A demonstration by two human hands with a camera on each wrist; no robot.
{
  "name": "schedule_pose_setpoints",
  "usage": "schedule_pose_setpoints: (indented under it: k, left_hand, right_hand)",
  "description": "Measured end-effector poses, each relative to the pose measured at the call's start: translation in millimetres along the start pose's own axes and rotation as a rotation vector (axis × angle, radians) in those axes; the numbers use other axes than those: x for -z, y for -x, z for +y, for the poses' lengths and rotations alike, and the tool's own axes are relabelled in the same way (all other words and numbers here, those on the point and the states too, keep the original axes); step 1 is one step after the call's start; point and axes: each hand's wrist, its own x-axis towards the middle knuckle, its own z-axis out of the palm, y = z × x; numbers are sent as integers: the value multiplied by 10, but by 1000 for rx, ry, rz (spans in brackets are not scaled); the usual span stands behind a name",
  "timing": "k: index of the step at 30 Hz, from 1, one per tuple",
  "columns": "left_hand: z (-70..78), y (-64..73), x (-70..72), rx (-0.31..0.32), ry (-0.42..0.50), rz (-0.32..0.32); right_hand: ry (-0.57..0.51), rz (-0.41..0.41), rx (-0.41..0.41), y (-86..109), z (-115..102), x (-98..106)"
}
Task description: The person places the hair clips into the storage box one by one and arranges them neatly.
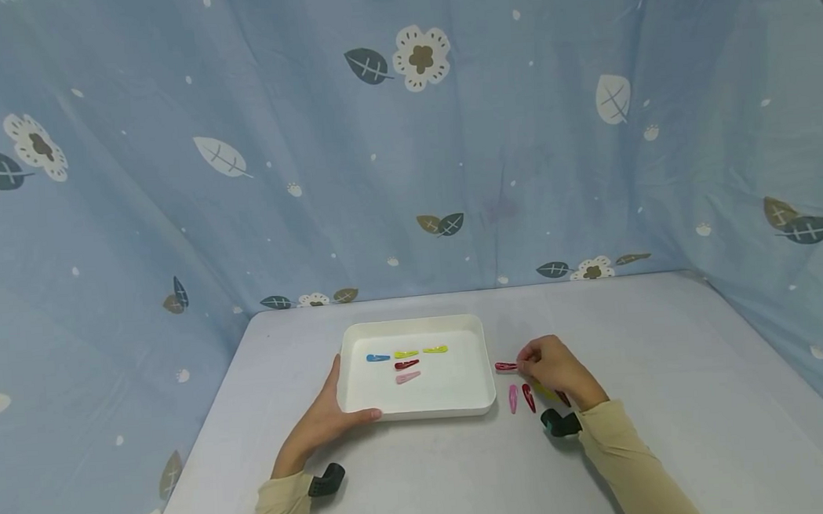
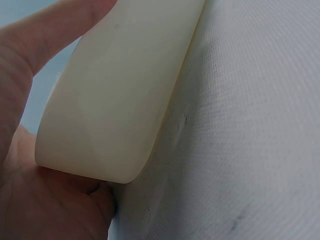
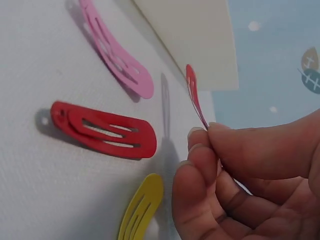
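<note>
A white tray (image 1: 420, 402) holds several snap hair clips: a blue clip (image 1: 378, 358), two yellow ones, a red clip (image 1: 407, 364) and a pink clip (image 1: 408, 377). My left hand (image 1: 329, 415) grips the tray's near left corner, thumb along the front wall and fingers on the left wall. In the left wrist view the tray wall (image 2: 105, 110) lies between thumb and fingers. Right of the tray, my right hand (image 1: 556, 366) pinches a red hair clip (image 3: 192, 87) between thumb and fingertips, its free end pointing toward the tray.
Below the right hand lie a pink clip (image 3: 117, 57), a red clip (image 3: 107, 130) and a yellow clip (image 3: 142, 210). Another dark red clip (image 1: 564, 398) is partly hidden by that hand. The white table (image 1: 425, 476) ends at a blue patterned curtain (image 1: 378, 172).
</note>
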Motion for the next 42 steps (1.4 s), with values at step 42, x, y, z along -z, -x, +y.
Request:
schedule_pose_setpoints:
  k: [42]
  left_hand:
    - [-39,-14,4,-51,30,-12]
  right_hand:
    - [-326,-71,52,81,-259,153]
